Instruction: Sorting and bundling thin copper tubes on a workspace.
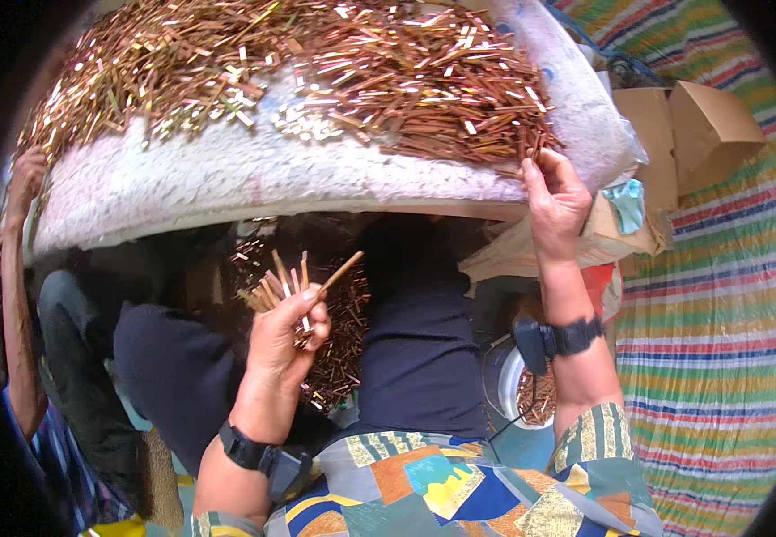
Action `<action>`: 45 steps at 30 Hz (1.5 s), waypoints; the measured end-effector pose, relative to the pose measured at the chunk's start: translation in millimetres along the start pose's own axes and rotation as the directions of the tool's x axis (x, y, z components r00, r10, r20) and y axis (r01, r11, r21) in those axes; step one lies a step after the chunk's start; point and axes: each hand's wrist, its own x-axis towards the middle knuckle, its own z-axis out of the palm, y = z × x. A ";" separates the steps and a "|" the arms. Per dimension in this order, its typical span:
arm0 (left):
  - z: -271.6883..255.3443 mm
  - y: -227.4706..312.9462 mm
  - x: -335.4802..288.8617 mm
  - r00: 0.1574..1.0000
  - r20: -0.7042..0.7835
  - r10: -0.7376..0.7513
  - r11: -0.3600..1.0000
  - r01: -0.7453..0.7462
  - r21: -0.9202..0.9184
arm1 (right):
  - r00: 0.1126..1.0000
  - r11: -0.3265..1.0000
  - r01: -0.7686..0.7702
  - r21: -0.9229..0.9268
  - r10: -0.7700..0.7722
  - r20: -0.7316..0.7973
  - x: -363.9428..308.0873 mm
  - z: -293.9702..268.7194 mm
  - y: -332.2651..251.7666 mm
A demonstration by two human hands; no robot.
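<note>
My left hand [285, 333]: clenched round thin brown strips [269, 293] above my lap [419, 358] | right hand [555, 195]: fingertips at the pile [432, 85]'s right edge, grip I cannot tell | surface: white cover [182, 179] | room: striped sheet [719, 385], cardboard box [714, 134] | writing: blue marks [547, 72] on cover, too blurred

Bright glare on the strips [459, 98], deep shadow below, black fisheye corners.

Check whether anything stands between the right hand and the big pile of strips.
Nothing visible does: the right hand is at the near right edge of the pile; the left hand, holding other strips, sits clear below.
</note>
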 end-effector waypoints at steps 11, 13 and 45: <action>-8.2 7.1 -7.9 1.000 0.004 0.024 0.996 -0.023 -0.090 | 0.859 0.675 -0.495 0.547 0.283 0.427 -74.7 96.3 -84.0; -8.8 9.9 -8.5 0.998 0.046 0.038 0.993 -0.033 -0.112 | 0.871 0.704 -0.458 0.542 0.236 0.430 -77.7 103.2 -84.0; -59.4 69.3 -23.2 0.873 -0.120 0.472 0.837 -0.487 -0.251 | 0.837 0.823 -0.373 0.428 0.100 0.538 -37.9 116.1 -100.9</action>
